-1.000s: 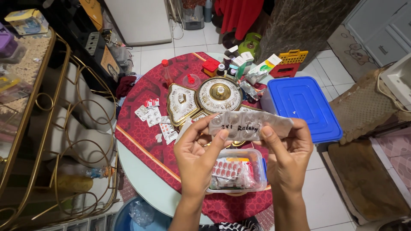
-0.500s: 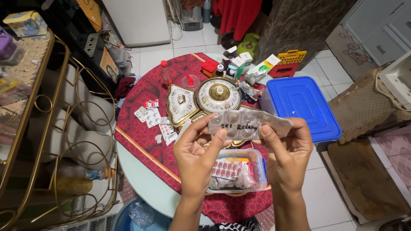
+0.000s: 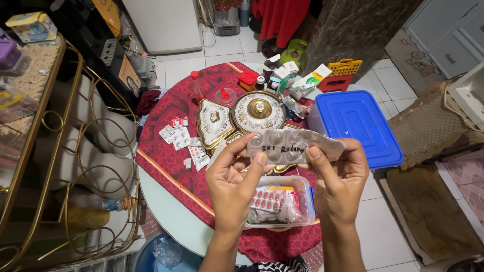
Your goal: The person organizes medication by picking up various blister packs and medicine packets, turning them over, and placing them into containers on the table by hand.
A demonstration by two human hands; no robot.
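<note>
The person held a silver blister strip (image 3: pixel 295 146) up with both hands, level and stretched between them, above the round tabletop (image 3: pixel 166 211). The left hand (image 3: pixel 233 184) pinched the strip's left end, thumb pressed on the front and the fingers (image 3: pixel 229 151) curled behind it. The right hand (image 3: pixel 340 186) pinched the right part the same way, thumb on the front, fingers wrapped behind. Dark handwriting ran across the strip's face.

Directly below the hands sat a clear plastic box (image 3: pixel 280 201) holding red pill strips and other packets, resting on the red patterned cloth (image 3: pixel 166 151) that covered most of the tabletop. Behind the strip stood an ornate gold and white lidded dish set (image 3: pixel 242 116), its round centre lid just beside a leaf-shaped one. To the left of that set lay several loose blister packs (image 3: pixel 182 141) on the cloth. At the far edge stood small medicine boxes and bottles (image 3: pixel 282 75), close together. A container with a blue lid (image 3: pixel 355 126) sat just to the right of the table, near the right hand.
</note>
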